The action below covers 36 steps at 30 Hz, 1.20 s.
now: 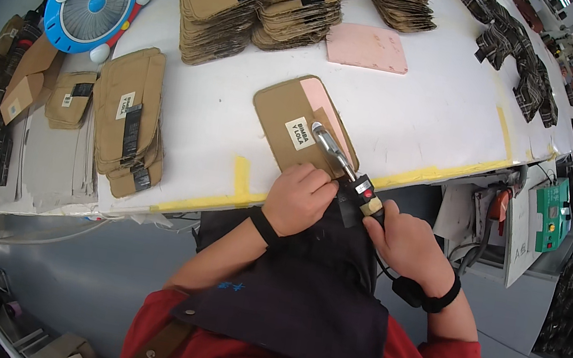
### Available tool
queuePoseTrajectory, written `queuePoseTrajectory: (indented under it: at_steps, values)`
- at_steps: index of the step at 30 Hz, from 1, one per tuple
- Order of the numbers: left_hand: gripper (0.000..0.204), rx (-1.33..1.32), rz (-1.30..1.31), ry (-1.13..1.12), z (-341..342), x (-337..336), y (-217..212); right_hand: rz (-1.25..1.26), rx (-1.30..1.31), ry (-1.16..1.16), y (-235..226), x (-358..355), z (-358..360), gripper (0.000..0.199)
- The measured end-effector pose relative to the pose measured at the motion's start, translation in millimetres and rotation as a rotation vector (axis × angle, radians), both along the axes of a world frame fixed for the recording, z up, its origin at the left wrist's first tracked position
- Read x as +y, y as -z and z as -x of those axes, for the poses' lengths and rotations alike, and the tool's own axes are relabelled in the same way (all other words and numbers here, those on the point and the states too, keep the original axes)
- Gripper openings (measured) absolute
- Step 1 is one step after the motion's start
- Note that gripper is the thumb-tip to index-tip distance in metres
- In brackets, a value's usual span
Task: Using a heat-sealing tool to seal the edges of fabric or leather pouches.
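A tan panel (284,109) with rounded corners lies flat near the table's front edge. It carries a white label (300,133) and a pink strip (320,96) along its upper right side. My right hand (407,245) is wrapped round the handle of a corded hand tool with a silver metal head (331,146), which rests on or just over the panel's right part. At the panel's lower edge, my left hand (298,200) has its fingers curled and closed; what they pinch is hidden. A dark strip (350,210) hangs below the tool, beside my left fingers.
Stacks of tan panels (213,25) stand at the back; more panels (129,109) lie left. A pink sheet (369,47) lies behind the worked panel. Also about are a blue fan (93,2), dark striped straps (520,51) and a green control box (552,214) on the right.
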<state>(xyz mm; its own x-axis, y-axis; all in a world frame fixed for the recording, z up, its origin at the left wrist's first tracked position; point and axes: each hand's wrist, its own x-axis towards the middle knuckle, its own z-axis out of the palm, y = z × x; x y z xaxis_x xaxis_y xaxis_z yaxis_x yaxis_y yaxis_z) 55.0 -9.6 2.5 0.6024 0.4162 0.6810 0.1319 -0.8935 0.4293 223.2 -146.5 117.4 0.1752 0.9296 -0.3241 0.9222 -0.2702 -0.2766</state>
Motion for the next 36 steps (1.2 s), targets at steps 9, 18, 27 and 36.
queuePoseTrajectory:
  at_steps: [9, 18, 27, 36]
  values:
    - [0.017, -0.037, -0.015, 0.007, -5, 2, 1, -0.206, 0.019, -0.054, 31, 107, -9, 0.044]
    - [0.013, 0.022, -0.004, 0.021, 3, 3, 2, -0.109, -0.01, 0.007, 7, 16, 8, 0.042]
    - [0.014, -0.03, -0.011, -0.005, -3, 1, 1, -0.276, -0.007, -0.066, 29, 91, -10, 0.045]
    - [0.014, -0.027, 0.0, -0.005, -1, 3, 1, -0.095, 0.003, -0.043, 5, 20, -19, 0.042]
